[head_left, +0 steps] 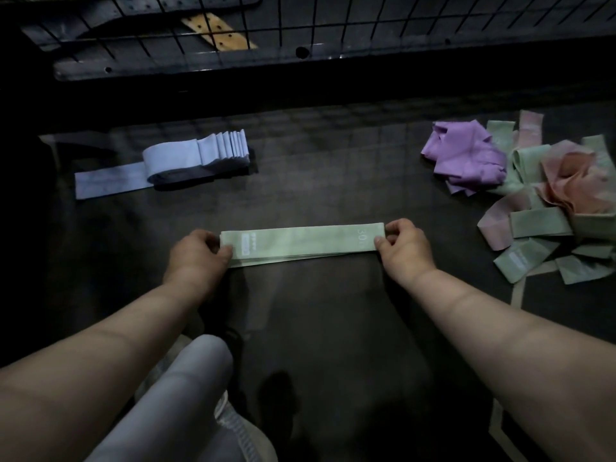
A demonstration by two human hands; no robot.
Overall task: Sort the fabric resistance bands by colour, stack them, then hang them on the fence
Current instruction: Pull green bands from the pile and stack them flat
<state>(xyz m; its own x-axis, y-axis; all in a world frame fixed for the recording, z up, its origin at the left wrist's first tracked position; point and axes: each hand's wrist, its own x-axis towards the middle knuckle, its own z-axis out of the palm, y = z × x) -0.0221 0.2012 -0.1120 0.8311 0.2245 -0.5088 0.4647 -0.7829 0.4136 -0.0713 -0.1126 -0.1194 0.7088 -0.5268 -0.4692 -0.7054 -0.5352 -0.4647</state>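
Note:
A flat stack of light green bands [301, 243] lies lengthwise on the dark floor in front of me. My left hand [196, 258] pinches its left end and my right hand [405, 250] pinches its right end. At the back left sits a stack of pale blue bands [200, 156], partly folded over, with one band stretched out to the left. A loose heap at the right mixes purple bands [466, 155], pink bands [573, 181] and more green bands [540, 225]. The black wire fence [300, 25] runs across the top.
My knee in light trousers [186, 388] is bent at the bottom left. Pale tape lines [518, 291] mark the floor at the right. Behind the fence lie dark perforated bars and a tan perforated strip [220, 31].

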